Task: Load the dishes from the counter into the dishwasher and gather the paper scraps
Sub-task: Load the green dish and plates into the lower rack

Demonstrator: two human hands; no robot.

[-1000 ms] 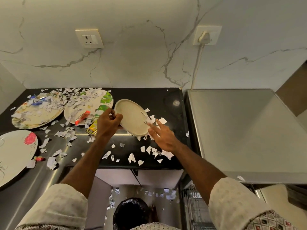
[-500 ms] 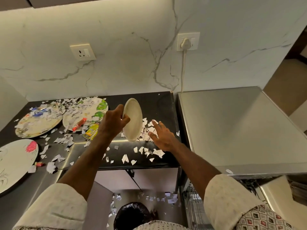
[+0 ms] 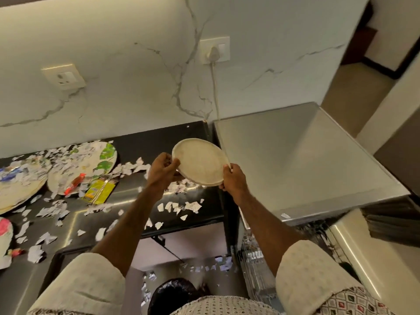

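A matt cream ceramic-looking plate [image 3: 200, 163], torn white paper scraps [image 3: 179, 206] on a glossy black table [image 3: 159, 142], beside a brushed metal dishwasher top [image 3: 295, 160].

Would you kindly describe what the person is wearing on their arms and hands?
Both arms wear loose cream sleeves, the left sleeve and right sleeve ending near the elbow, forearms bare. The left hand and right hand are ungloved; no watch shows.

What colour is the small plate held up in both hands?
The small plate is plain cream, with no printed pattern; the head view shows it.
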